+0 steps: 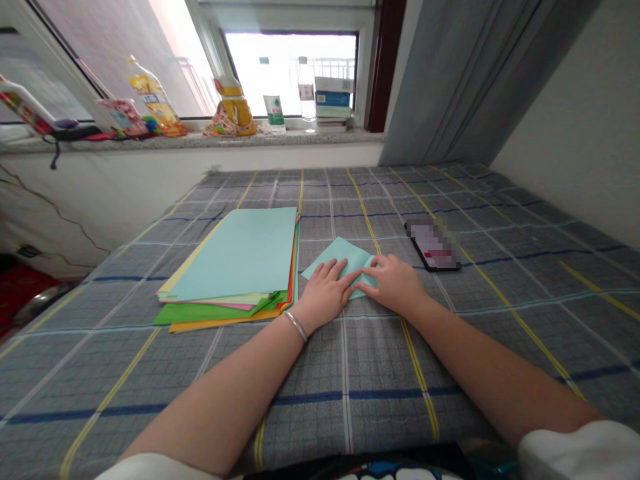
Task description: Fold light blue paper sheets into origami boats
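Note:
A small folded sheet of light blue paper (341, 248) lies on the checked cloth in front of me. My left hand (327, 290) rests on its near left part with the fingers spread, and the index finger reaches toward my right hand. At the paper's right side, my right hand (387, 280) has its thumb and fingers curled on the edge, pinching the paper. My fingers hide part of the right edge. Left of my hands lies a stack of coloured paper (240, 253), with a light blue sheet on top and green, orange and yellow edges below.
A phone (434, 247) lies to the right on the checked cloth (310, 413). On the windowsill (200, 141) at the back stand an orange drink bottle (155, 100), a yellow cup (235, 110), clear bottles (307, 93) and boxes (333, 97). A grey curtain (450, 80) hangs at right.

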The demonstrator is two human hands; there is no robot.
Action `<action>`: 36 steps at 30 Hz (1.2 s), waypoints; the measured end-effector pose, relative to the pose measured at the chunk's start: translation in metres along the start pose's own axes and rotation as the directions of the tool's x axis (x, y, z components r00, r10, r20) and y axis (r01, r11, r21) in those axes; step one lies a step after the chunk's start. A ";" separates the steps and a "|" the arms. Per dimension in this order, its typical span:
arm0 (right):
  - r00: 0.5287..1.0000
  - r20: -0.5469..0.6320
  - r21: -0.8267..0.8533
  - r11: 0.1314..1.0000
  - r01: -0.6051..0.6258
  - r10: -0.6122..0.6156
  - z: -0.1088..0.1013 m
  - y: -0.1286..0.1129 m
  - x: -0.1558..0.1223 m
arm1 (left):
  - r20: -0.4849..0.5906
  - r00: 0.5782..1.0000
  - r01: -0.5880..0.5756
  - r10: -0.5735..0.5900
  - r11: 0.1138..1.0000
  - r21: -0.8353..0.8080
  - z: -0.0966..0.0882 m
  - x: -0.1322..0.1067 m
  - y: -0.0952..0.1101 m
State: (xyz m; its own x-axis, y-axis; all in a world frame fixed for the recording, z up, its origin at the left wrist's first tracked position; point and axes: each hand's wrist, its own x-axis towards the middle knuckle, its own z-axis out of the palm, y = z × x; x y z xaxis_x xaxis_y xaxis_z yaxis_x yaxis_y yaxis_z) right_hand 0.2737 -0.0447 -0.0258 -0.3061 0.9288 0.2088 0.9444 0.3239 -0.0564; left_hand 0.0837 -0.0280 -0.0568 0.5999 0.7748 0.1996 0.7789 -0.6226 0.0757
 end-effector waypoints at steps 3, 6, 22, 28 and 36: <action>1.000 0.009 -0.025 1.000 0.011 -0.011 0.000 0.001 0.000 | 0.033 0.999 0.014 -0.014 1.000 0.006 -0.002 0.000 -0.001; 1.000 0.011 -0.039 0.999 0.021 -0.020 0.001 0.001 0.000 | 0.115 0.991 0.062 -0.062 0.998 0.004 -0.009 -0.002 -0.006; 0.999 0.044 -0.078 0.997 0.012 -0.009 -0.003 -0.002 -0.001 | 0.075 0.986 0.161 -0.149 0.969 -0.186 -0.021 0.001 -0.012; 0.999 0.035 -0.089 0.996 0.009 -0.006 0.000 -0.001 -0.001 | 0.062 0.998 -0.022 0.031 0.988 -0.153 -0.012 -0.002 -0.002; 1.000 0.012 -0.062 0.998 -0.001 0.002 0.002 0.000 -0.001 | 0.075 0.994 -0.079 0.080 0.997 -0.014 -0.010 -0.004 0.000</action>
State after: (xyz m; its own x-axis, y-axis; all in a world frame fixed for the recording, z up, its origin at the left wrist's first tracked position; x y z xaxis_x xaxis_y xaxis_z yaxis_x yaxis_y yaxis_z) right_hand 0.2736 -0.0452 -0.0278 -0.3060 0.9314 0.1969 0.9503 0.3113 0.0041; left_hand 0.0793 -0.0318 -0.0482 0.6721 0.7288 0.1310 0.7265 -0.6832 0.0734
